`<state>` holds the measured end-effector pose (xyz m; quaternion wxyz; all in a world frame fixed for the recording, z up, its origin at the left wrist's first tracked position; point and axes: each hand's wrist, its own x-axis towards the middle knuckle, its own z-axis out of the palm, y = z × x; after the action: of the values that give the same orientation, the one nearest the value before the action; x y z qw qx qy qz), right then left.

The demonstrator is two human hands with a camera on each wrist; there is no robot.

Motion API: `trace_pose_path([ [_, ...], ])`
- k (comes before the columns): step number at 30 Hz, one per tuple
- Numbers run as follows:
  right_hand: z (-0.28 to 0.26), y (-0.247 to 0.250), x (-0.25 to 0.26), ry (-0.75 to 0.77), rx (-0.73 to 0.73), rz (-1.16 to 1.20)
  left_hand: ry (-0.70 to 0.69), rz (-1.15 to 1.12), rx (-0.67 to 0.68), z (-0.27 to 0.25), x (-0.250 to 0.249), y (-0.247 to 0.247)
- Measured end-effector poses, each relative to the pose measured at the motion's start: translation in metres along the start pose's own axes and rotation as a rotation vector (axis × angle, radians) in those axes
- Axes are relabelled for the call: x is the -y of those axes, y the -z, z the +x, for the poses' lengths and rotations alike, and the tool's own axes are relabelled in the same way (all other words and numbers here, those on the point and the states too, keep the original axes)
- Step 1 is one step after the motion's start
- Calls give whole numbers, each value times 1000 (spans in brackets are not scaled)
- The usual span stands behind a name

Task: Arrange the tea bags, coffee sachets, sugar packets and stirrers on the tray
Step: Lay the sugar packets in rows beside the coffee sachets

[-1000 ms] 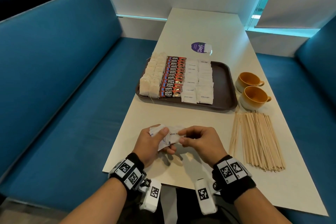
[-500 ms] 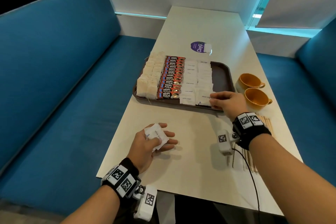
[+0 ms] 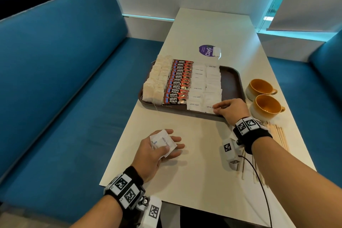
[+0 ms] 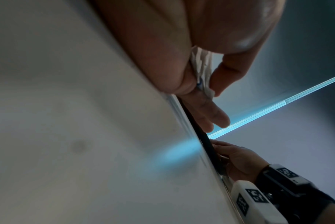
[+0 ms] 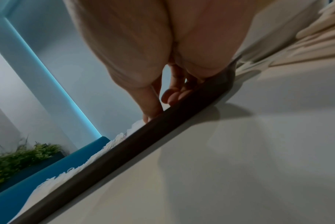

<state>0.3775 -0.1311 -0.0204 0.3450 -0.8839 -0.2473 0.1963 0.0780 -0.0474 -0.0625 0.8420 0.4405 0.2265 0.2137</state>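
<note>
Blue booth seating flanks a pale counter (image 3: 185, 163) set against a white wall.

Right hand (image 3: 231, 110): the grip is closed in a pinch, thumb and curled fingers on the near-right sugar packet (image 3: 210, 107), which lies at the front edge of the brown tray (image 3: 231, 83). Half a second ago this hand was at the same spot; it has stayed there, with little visible change. A second ago both hands met over the counter's near end, working one packet between them.

Left hand (image 3: 159, 149): palm up on the counter, well apart from the tray, the grip curled loosely with the thumb pressing a small stack of white sugar packets (image 3: 163, 143) onto the fingers. The left wrist view shows the thumb (image 4: 231, 72) clamping the packet edges. Position unchanged from half a second ago.

On the tray, left to right: tea bags (image 3: 157, 81), red coffee sachets (image 3: 178, 81), and two columns of sugar packets (image 3: 205, 83). The tray's right strip is bare.

Wooden stirrers (image 3: 277, 135) lie on the counter right of the right wrist, near two orange cups (image 3: 262, 98). A purple sticker (image 3: 208, 51) sits beyond the tray.
</note>
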Motion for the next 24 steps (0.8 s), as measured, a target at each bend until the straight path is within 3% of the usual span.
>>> trace_pose_path([
  [4,-7,-1,-1,71,-110,14,3,-13,-29,-1,0,-2],
  [7,-29,-7,8,141,-145,155,12,9,-56,-1,1,-3],
  [11,-85,-29,31,200,103,376,38,89,-61,-2,-1,-4],
  [15,-128,-50,35,195,393,421,45,102,-61,-5,-4,-7],
  [24,-145,-58,19,96,318,651,47,109,-51,-7,-7,-8],
])
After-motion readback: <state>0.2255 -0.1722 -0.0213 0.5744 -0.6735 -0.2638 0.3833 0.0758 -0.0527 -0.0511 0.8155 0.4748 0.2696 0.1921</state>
